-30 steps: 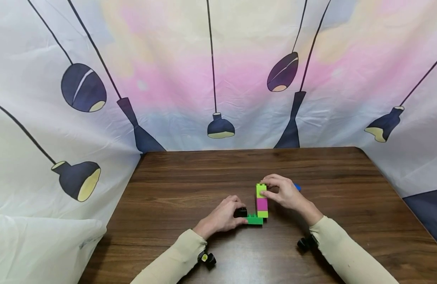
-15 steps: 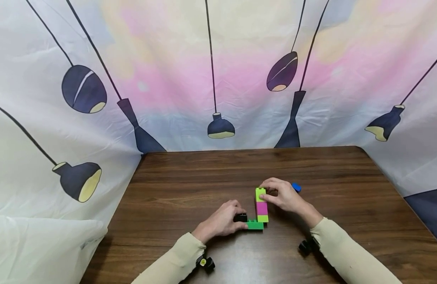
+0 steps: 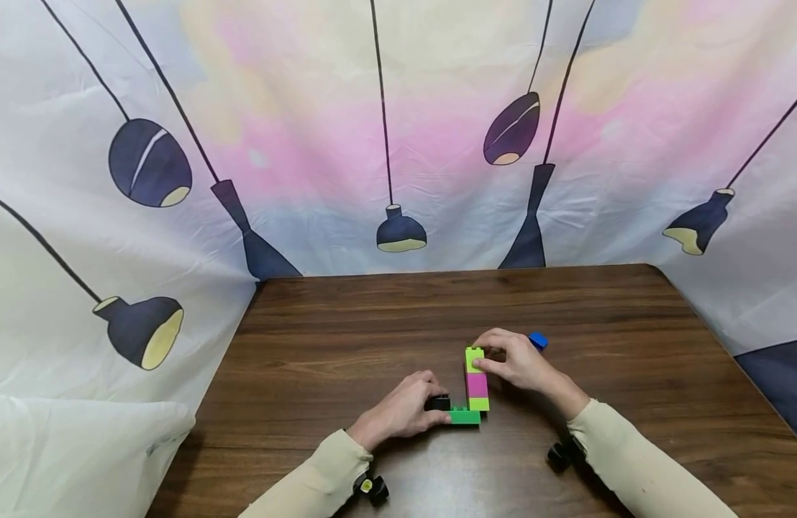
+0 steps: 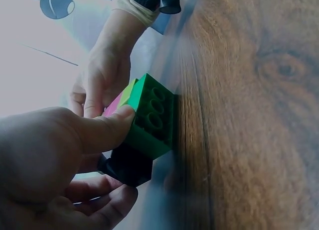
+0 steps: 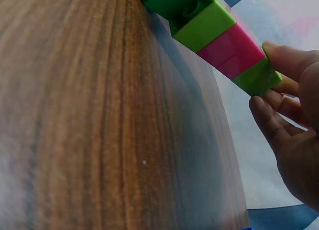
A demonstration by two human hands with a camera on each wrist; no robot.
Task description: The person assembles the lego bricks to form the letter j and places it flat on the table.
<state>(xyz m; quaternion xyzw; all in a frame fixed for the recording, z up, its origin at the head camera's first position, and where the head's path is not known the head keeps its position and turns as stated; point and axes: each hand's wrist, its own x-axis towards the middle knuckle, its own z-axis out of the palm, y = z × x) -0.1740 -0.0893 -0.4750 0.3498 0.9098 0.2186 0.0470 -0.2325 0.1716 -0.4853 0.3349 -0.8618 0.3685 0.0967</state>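
Observation:
My left hand (image 3: 403, 409) grips a green toy building brick (image 3: 466, 418) and a black brick (image 3: 441, 403) joined to it, thumb on the green side. In the left wrist view the hollow underside of the green brick (image 4: 155, 110) faces the camera, raised off the tabletop. At its right end stands an upright stack: a lime brick (image 3: 479, 404) at the bottom, a magenta brick (image 3: 477, 385) in the middle, another lime brick (image 3: 472, 358) on top. My right hand (image 3: 520, 362) pinches that top brick between thumb and fingertips, as the right wrist view also shows.
A blue brick (image 3: 538, 340) lies on the brown wooden table (image 3: 347, 309) just behind my right hand. A cloth backdrop (image 3: 308, 144) printed with hanging lamps surrounds the table's back and sides. Small black cameras (image 3: 372, 489) are strapped to both wrists.
Both hands and the joined bricks have moved slightly down the head view, toward me. More of the blue brick shows behind the right hand. The holds look the same.

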